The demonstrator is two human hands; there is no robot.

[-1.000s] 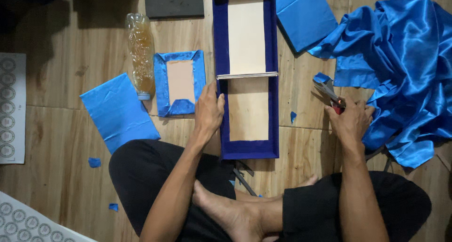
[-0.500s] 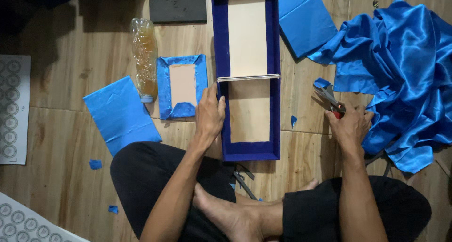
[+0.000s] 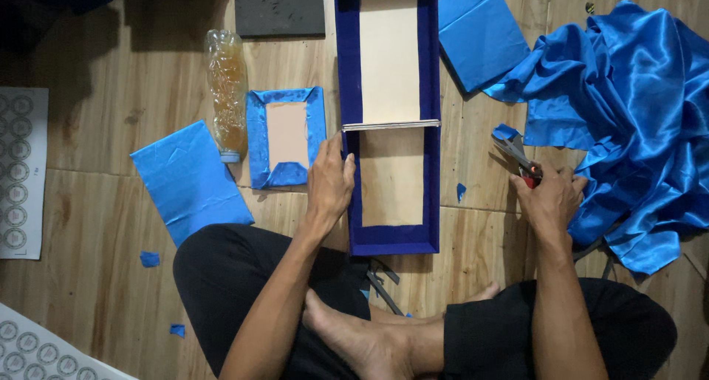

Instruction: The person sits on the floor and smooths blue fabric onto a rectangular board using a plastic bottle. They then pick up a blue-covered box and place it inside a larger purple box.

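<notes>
I sit cross-legged on a wooden floor. My left hand (image 3: 330,182) rests on the left rim of a long dark-blue fabric-lined box (image 3: 430,114) with tan cardboard panels and a divider across its middle. My right hand (image 3: 550,199) grips red-handled scissors (image 3: 519,161), blades pointing up-left beside a small blue fabric scrap (image 3: 505,132). A heap of shiny blue satin cloth (image 3: 628,107) lies just right of that hand.
A blue-wrapped frame panel with tan centre (image 3: 286,136), a plastic bottle of amber liquid (image 3: 227,92), two blue-covered boards (image 3: 190,179) (image 3: 480,33), a dark board (image 3: 279,8), white printed sheets (image 3: 18,169) and small blue scraps (image 3: 150,259) lie on the floor.
My left hand slid slightly down and settled on the box's left rim. The right hand with the scissors stayed nearly in place.
</notes>
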